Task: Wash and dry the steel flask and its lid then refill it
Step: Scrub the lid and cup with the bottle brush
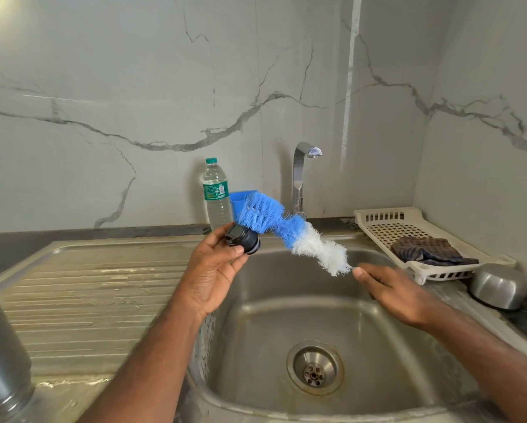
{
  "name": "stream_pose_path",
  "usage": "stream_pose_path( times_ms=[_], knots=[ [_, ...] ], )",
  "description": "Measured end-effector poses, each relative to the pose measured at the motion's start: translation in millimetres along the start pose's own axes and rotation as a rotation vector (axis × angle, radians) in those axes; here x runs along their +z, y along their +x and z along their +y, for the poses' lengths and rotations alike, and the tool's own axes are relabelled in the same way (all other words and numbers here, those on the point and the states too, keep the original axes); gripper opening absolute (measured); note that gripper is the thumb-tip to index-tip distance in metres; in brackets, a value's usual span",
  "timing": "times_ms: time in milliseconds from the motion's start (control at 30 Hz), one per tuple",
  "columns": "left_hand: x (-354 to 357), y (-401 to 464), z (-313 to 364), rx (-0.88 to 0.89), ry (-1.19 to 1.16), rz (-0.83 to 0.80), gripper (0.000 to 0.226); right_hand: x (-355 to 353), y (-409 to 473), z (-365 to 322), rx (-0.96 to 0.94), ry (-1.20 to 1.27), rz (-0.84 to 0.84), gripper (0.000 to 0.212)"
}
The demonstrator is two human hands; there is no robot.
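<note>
Lid: the dark flask lid [243, 238] sits in my left hand [214, 271] above the sink's upper-left rim, lying on its side; its axis runs from ten o'clock to four o'clock, the wider ringed end toward four.
Left hand: thumb and fingers curl round the lid; part of the lid is hidden behind my fingers.
Brush: the blue-and-white bottle brush [289, 232] slants from ten o'clock down to four o'clock, blue bristles touching the lid.
Right hand: my right hand [390, 290] pinches the brush's thin handle, hidden inside my grip.
Flask: the steel flask [2, 355] stands at eight o'clock on the drainboard, cut off by the frame edge.
Sink: the steel sink [363, 340] lies below both hands.
Beyond: a water bottle [216, 195] stands at twelve o'clock from the lid.
</note>
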State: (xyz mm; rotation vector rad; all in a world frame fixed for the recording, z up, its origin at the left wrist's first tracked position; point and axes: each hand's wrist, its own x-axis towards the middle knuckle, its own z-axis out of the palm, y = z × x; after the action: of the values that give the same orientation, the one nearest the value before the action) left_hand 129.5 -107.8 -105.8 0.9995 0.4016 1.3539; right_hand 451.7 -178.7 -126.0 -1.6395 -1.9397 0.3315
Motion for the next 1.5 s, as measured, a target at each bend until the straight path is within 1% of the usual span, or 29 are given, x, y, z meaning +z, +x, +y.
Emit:
stream_pose_path(
  times_ms=[100, 167, 200, 333, 400, 500, 633, 733, 800, 933, 1033, 1133, 1267, 1367, 1500],
  knots=[
    [2, 2, -4, -0.026, 0.004, 0.017, 0.057, 2, 1, 0, 0.002, 0.002, 0.0, 0.049],
    [3, 2, -4, -0.041, 0.064, 0.062, 0.06, 1, 2, 2, 0.016, -0.01, -0.003, 0.051],
    [3, 0, -3, -0.047, 0.121, 0.101, 0.06, 1, 3, 3, 0.012, -0.02, 0.001, 0.053],
    [3, -16, -1, -0.048, 0.493, 0.274, 0.041, -1, 0, -1, -0.046, -0.08, 0.029, 0.048],
    [7, -27, 5, -0.011, 0.62, 0.343, 0.039, -1, -2, -5, -0.074, -0.098, 0.063, 0.045],
    [9, -47, 24, 0.071, 0.736, 0.42, 0.042, 1, -3, -16, -0.086, -0.109, 0.081, 0.039],
    [-6, -88, 53, 0.146, 0.96, 0.458, 0.04, 8, -3, -44, -0.113, -0.16, -0.028, 0.033],
    [-16, -126, 68, 0.176, 1.135, 0.473, 0.035, 12, -2, -73, -0.11, -0.253, -0.11, 0.037],
    [-23, -149, 76, 0.194, 1.228, 0.49, 0.035, 18, -4, -91, -0.117, -0.274, -0.119, 0.038],
    [-32, -185, 95, 0.162, 1.338, 0.56, 0.041, 30, -14, -121, -0.133, -0.26, -0.108, 0.035],
    [-38, -209, 106, 0.1, 1.392, 0.57, 0.044, 37, -20, -135, -0.145, -0.23, -0.104, 0.035],
    [-48, -227, 113, 0.085, 1.45, 0.578, 0.046, 41, -25, -144, -0.135, -0.231, -0.119, 0.033],
    [-54, -241, 117, 0.089, 1.512, 0.61, 0.045, 47, -30, -148, -0.123, -0.226, -0.133, 0.03],
    [-55, -244, 117, 0.106, 1.538, 0.62, 0.037, 52, -33, -146, -0.105, -0.225, -0.146, 0.03],
    [-55, -243, 116, 0.094, 1.623, 0.674, 0.046, 53, -35, -145, -0.079, -0.239, -0.154, 0.031]
  ],
)
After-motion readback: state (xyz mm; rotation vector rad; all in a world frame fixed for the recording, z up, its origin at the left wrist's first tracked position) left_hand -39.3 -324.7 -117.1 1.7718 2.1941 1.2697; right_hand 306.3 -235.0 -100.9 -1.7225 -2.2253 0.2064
